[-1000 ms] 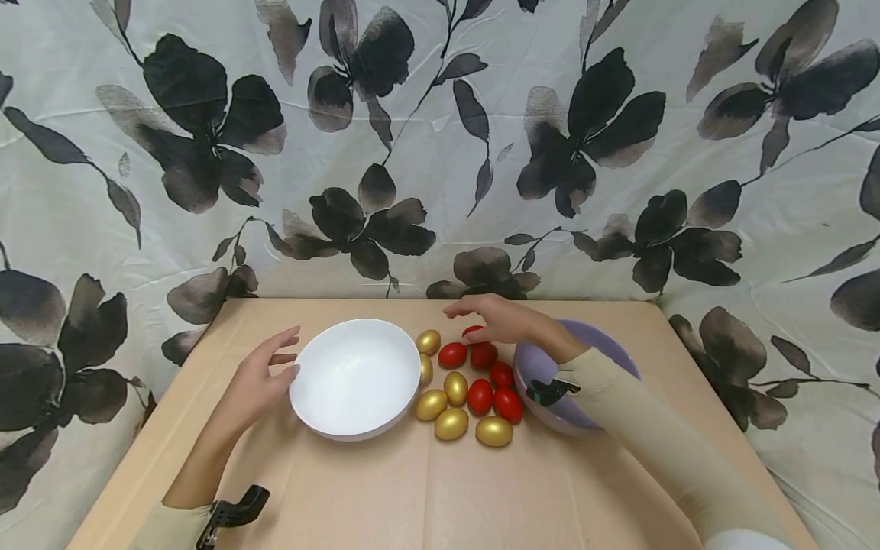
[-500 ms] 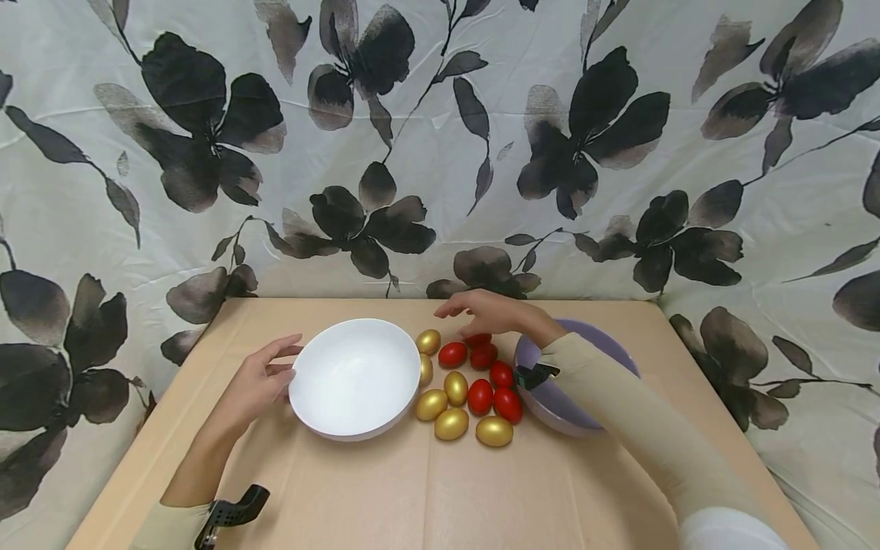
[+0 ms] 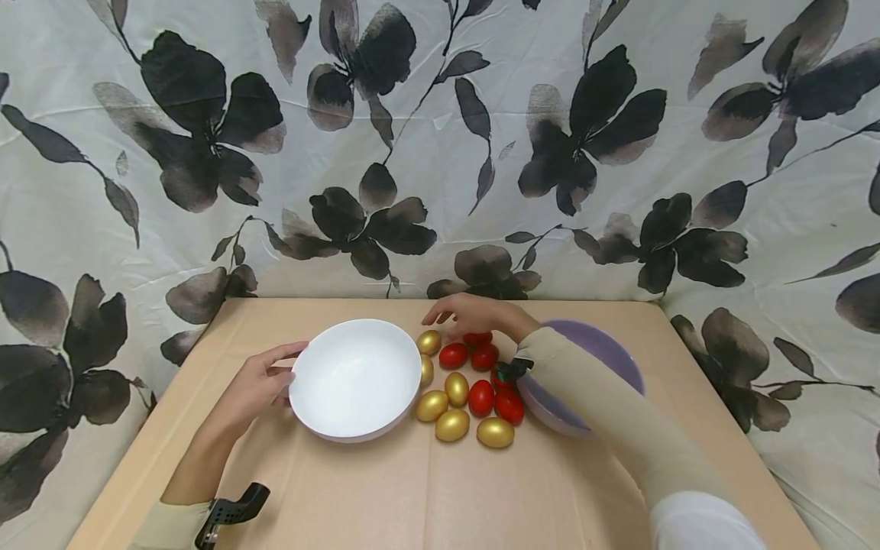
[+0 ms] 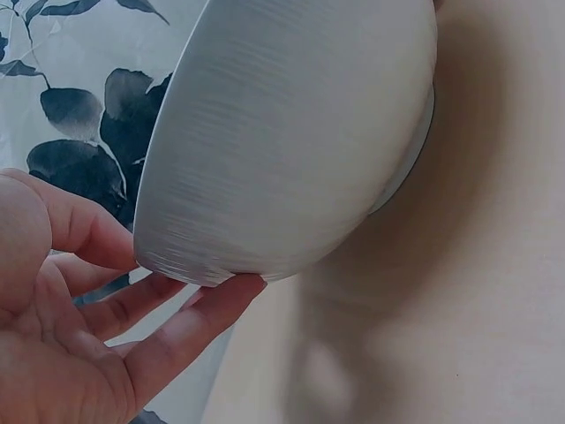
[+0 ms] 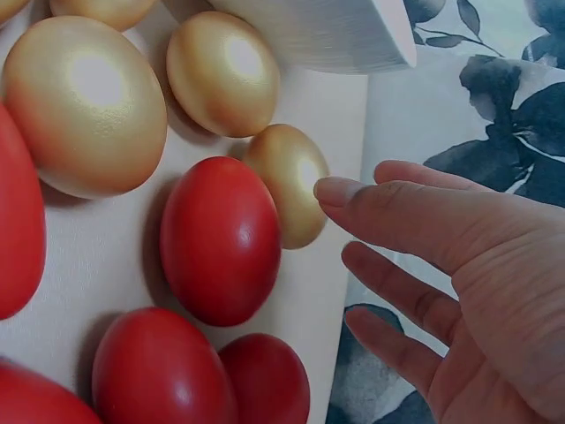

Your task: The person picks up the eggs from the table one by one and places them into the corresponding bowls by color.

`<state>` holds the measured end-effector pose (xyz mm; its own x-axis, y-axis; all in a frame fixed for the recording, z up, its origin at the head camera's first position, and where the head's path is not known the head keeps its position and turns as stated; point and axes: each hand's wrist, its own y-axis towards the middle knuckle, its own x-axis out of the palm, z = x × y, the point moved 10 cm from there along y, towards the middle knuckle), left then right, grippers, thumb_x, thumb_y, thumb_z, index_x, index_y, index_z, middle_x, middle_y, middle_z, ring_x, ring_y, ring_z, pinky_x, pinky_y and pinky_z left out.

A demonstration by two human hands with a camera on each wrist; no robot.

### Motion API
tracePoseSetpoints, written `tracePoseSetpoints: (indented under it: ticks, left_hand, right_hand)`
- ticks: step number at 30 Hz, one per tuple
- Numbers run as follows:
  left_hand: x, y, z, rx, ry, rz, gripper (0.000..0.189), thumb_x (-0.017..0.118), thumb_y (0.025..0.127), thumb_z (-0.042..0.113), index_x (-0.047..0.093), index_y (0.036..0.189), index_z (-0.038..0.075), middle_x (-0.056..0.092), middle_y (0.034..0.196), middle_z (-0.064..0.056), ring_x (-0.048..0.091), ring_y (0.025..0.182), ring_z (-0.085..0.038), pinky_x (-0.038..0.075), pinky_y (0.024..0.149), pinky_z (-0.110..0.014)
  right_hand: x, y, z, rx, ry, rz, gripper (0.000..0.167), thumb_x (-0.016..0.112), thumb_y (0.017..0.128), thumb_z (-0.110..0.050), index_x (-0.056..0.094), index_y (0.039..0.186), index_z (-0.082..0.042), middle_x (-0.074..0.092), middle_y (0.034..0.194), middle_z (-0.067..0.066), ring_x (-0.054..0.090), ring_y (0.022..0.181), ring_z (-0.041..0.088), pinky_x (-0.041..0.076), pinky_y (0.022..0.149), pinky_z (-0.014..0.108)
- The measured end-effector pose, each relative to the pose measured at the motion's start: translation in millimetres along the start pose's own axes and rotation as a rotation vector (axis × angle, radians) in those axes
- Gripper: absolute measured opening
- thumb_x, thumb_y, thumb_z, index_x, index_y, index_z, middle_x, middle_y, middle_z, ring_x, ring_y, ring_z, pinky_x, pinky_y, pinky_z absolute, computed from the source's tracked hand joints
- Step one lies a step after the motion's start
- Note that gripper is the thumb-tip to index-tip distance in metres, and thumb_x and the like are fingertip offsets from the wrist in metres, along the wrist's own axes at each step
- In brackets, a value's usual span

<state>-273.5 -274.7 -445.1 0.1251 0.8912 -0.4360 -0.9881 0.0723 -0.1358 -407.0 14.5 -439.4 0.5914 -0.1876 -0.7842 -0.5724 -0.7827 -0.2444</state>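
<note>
So, 6 gold eggs (image 3: 451,425), 6 red eggs (image 3: 481,398), wht bowl (image 3: 354,382), purp bowl (image 3: 605,355)

A plain white bowl (image 3: 354,382), a plain lavender bowl (image 3: 605,355), shiny gold eggs (image 3: 451,425) and solid red eggs (image 3: 480,398) stand out against a pale tan worktop (image 3: 481,496), with beige sleeves (image 3: 619,428), black wrist straps (image 3: 241,506) and an off-white cloth (image 3: 440,160) patterned with large black-and-grey flowers (image 3: 213,145) and dark, softly shaded leaves (image 3: 472,111).

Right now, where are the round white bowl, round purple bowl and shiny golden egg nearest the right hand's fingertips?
Round white bowl (image 3: 355,380), head view: inside bottom.
Round purple bowl (image 3: 600,350), head view: inner wall.
Shiny golden egg (image 5: 292,181), right wrist view: visible middle.
</note>
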Motion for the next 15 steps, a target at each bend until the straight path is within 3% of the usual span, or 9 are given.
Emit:
tracePoseSetpoints:
  ticks: [8,15]
  left_hand:
    - [-1.3,0.7,0.1,-0.003,0.004,-0.002,0.057,0.048,0.096,0.000,0.042,0.152,0.003,0.048,0.143,-0.031,0.066,0.081,-0.026,0.057,0.063,-0.034]
    - [-0.3,-0.1,2.6,0.006,0.005,-0.005,0.056,0.047,0.096,-0.001,0.043,0.152,0.002,0.048,0.143,-0.030,0.066,0.082,-0.023,0.058,0.063,-0.034]
  right_hand:
    - [11.5,10.4,1.3,0.050,0.015,-0.043,0.046,0.071,0.092,-0.004,0.065,0.136,-0.014,0.064,0.134,-0.002,0.058,0.128,0.023,0.053,0.101,0.035]
    - [15.9,14.9,-2.8,0.044,0.019,-0.069,0.044,0.073,0.091,-0.005,0.067,0.133,-0.016,0.063,0.133,-0.001,0.058,0.127,0.023,0.052,0.101,0.034]
